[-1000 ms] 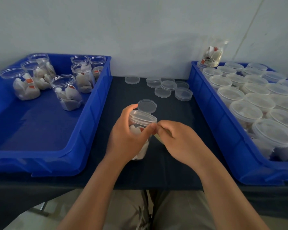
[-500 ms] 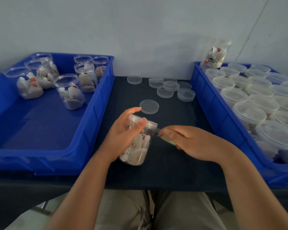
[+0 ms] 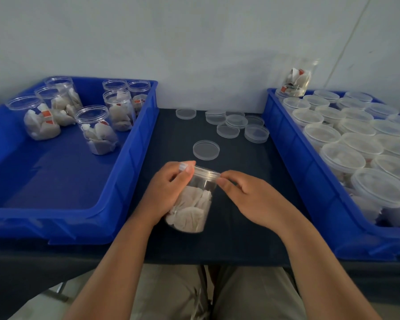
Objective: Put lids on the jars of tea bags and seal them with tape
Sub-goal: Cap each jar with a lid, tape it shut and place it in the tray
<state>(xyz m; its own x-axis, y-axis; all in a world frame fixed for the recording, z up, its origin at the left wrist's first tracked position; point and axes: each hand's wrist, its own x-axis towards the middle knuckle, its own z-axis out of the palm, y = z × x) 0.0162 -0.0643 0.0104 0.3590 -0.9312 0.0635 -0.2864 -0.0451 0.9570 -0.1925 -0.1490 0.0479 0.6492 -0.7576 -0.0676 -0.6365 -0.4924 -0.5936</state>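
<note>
A clear jar of tea bags (image 3: 191, 209) with its lid on (image 3: 207, 173) leans tilted over the dark mat, top pointing away from me. My left hand (image 3: 166, 190) grips the jar from the left, thumb on the lid's rim. My right hand (image 3: 247, 197) pinches the lid's right rim with thumb and forefinger; clear tape there is too faint to make out. A loose lid (image 3: 206, 150) lies just beyond the jar.
The blue bin (image 3: 134, 158) on the left holds several open jars of tea bags (image 3: 97, 132). The blue bin (image 3: 293, 158) on the right is packed with lidded jars (image 3: 342, 155). Several spare lids (image 3: 236, 122) lie at the back of the mat by the wall.
The jar has tipped further toward me. My right hand, drawn out to the right half a second ago, has come back to the lid's rim.
</note>
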